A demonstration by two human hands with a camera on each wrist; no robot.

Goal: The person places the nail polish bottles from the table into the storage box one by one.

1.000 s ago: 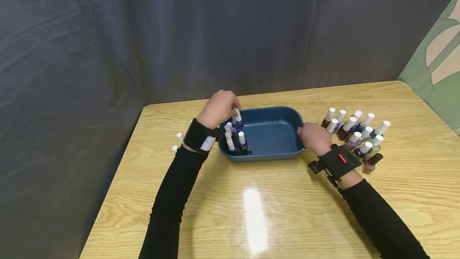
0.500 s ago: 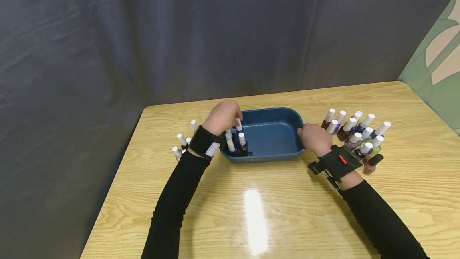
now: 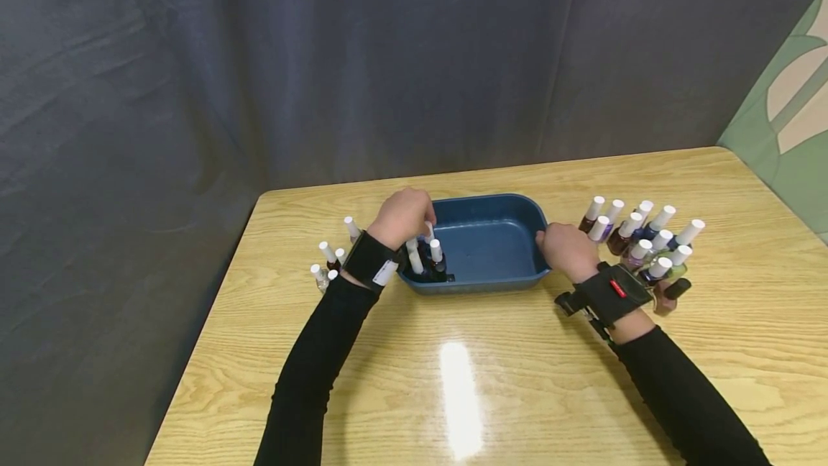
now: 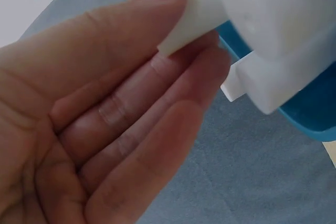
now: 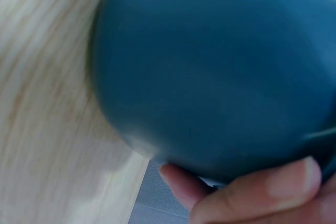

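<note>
One white-capped bottle (image 3: 430, 230) stands upright, pinched in my left hand (image 3: 402, 216) at the tray's (image 3: 491, 280) left end; my right hand (image 3: 564, 249) grips its right rim

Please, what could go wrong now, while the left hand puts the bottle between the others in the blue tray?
1. The left hand pinches a nail polish bottle by its white cap among closely packed bottles in the tray; a bump may topple them.
2. The right hand grips the blue tray at its end; if that grip slips, the tray may slide.
3. The right sleeve lies close to the bottles on the table and may knock them.
</note>
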